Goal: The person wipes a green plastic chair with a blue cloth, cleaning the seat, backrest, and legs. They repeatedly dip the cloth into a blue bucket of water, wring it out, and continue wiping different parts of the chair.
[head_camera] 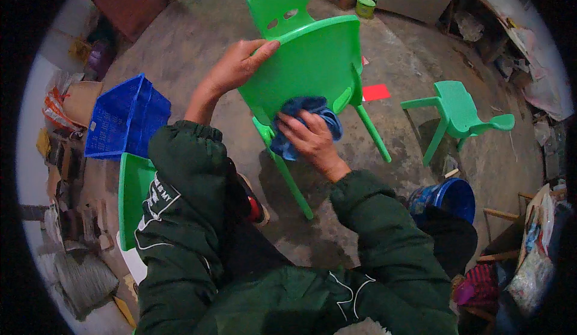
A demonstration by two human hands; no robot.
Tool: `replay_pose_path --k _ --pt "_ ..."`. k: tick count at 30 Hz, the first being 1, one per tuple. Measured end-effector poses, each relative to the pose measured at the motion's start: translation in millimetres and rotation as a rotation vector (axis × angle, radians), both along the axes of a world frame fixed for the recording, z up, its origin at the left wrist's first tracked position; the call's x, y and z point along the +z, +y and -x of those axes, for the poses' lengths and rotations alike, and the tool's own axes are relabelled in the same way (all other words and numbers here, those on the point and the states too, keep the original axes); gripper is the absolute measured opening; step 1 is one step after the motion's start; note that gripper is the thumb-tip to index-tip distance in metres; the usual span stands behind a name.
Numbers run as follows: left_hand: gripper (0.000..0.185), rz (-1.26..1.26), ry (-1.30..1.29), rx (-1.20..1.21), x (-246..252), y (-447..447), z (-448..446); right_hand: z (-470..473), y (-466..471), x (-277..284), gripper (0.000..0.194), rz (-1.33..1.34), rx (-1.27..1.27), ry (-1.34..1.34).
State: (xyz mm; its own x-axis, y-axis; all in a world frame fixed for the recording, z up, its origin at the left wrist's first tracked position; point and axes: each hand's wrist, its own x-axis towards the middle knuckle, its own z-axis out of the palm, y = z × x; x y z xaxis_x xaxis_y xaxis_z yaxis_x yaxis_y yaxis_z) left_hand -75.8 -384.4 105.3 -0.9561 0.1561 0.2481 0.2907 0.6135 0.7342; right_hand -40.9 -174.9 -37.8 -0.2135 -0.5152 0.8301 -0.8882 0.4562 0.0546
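A green plastic chair (306, 60) is tilted in front of me, its seat facing me and its backrest pointing away at the top. My left hand (241, 64) grips the seat's upper left edge, thumb on the near side. Under my right hand (311, 139) is a bunched blue cloth (331, 118), pressed against the lower part of the seat. The palm side of that hand is hidden. Two of the chair's legs reach down past the cloth toward the concrete floor.
On the right lies a smaller green chair (457, 109), with a blue bucket (457, 200) nearer me. Blue plastic crates (119, 118) and another green chair (130, 204) stand at left. A red card (376, 92) is on the floor. Clutter lines both walls.
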Motion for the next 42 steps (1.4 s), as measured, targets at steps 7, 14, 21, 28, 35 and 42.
replay_pose_path --k 7,14,21,28,35,42 --pt "0.05 0.051 0.002 0.063 0 1 -1 8 6 9 0.036 0.031 -0.005 -0.172" --pt "0.05 0.062 0.112 0.099 -4 -2 7 21 -3 21 0.038 -0.027 -0.016 0.048" --pt "0.053 0.015 0.096 0.145 -6 -5 12 27 -7 18 0.034 0.126 -0.247 -0.118" --pt "0.055 0.073 0.081 0.156 -5 -5 11 31 5 11 0.032 -0.122 -0.02 -0.036" --pt "0.054 0.078 0.081 0.172 -3 -10 13 57 13 23 0.035 0.162 -0.259 -0.237" --pt "0.052 -0.031 0.071 0.161 -5 -5 13 27 0 20 0.04 -0.174 0.022 -0.04"
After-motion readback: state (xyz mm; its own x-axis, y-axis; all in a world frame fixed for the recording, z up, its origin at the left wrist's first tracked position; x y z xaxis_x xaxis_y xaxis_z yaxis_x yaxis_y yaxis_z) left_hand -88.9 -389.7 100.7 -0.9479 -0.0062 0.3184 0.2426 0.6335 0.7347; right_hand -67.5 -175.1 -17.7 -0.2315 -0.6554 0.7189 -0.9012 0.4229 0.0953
